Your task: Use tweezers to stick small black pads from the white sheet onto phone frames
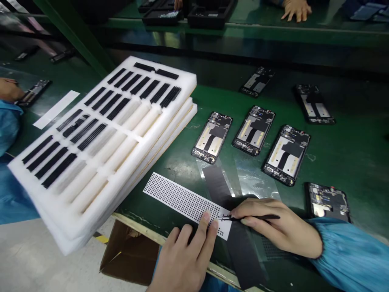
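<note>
A person in a blue sleeve (352, 251) works at a green bench (173, 158), seen from the head camera; the left hand (188, 255) grips nothing, its fingers extended, two fingertips pressing a white sheet of small black dots (180, 198), seemingly to keep it flat and still; the right hand (273, 227) holds black tweezers (263, 217) in a narrow pinch, rather like a pen, which likely steadies the fine tips; those tips meet the dotted sheet near its right end, just beside the left fingertips, with tiny dark specks around them too small to identify.

The dotted sheet lies close to the bench's front edge, between the hands and within easy reach of both; its right end crosses a dark strip (243, 251), and clear plastic film (255, 178) lies beyond.

Three opened smartphone bodies (212, 138) stand in a slanting row just past the film, circuit side up, which leaves their parts exposed; two more lie farther back, and another is partly behind the right sleeve.

At left, stacked white foam trays (188, 79) overhang the bench edge; narrow slots keep black strips (60, 168) sorted and apart; a co-worker's hand (10, 89) is beyond.
</note>
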Available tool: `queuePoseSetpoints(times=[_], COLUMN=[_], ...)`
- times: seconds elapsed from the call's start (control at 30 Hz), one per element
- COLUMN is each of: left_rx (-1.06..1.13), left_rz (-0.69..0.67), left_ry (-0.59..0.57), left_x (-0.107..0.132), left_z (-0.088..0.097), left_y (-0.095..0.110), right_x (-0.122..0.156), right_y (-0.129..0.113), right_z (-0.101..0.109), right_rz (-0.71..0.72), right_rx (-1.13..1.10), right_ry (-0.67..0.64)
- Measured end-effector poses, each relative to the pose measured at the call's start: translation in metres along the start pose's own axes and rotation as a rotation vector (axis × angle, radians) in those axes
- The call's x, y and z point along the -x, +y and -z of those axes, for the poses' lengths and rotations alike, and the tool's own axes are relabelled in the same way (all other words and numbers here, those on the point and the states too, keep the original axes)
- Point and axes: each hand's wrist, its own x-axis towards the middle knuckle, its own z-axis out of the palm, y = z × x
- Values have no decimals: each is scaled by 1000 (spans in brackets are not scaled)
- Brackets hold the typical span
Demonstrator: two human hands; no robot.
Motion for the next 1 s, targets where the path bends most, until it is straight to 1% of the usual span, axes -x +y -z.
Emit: queuePoseSetpoints(times=[0.1, 0.17, 0.23, 0.37, 0.47, 0.53, 0.6, 0.63, 0.7, 0.73, 0.77, 0.8, 0.83, 0.9, 0.97, 1.0], left_rx=[-6, -3, 3, 20, 34, 37, 39, 46, 70, 94, 139, 209, 303, 532, 734, 807], left_rz=[-7, -9, -17, -47, -39, -14, 7, 9, -2, -7, -8, 2, 32, 148, 242, 239], left_ry=[-17, -42, -50, -26, -26, -37, -55, -61, -61, -53, -32, 5, 50, 131, 154, 143], left_x=[-2, -2, 0, 3, 3, 2, 0, 0, 1, 2, 2, 2, 0, -7, -21, -30], left_z=[4, 4, 3, -3, -4, -3, -2, -2, -1, -1, 0, 2, 3, 7, 7, 7], left_y=[-1, -1, -1, -2, -1, 0, 0, 0, -3, -6, -9, -13, -17, -23, -26, -24], right_x=[-7, -17, -30, -66, -90, -100, -104, -103, -96, -90, -81, -69, -55, -20, 19, 38], right_y=[-7, -13, -19, -26, -23, -16, -8, -6, -3, -3, -4, -4, -5, -3, 2, 6], right_z=[6, 12, 19, 31, 35, 35, 33, 32, 34, 38, 45, 53, 63, 84, 101, 106], right_rz=[18, 34, 39, 56, 101, 112, 88, 63, -14, -60, -106, -144, -176, -212, -234, -243], right_rx=[19, 39, 58, 50, 23, -7, -60, -104, -220, -281, -341, -397, -440, -468, -422, -379], right_ry=[-47, -102, -189, -389, -541, -608, -626, -614, -537, -463, -363, -234, -70, 325, 697, 835])
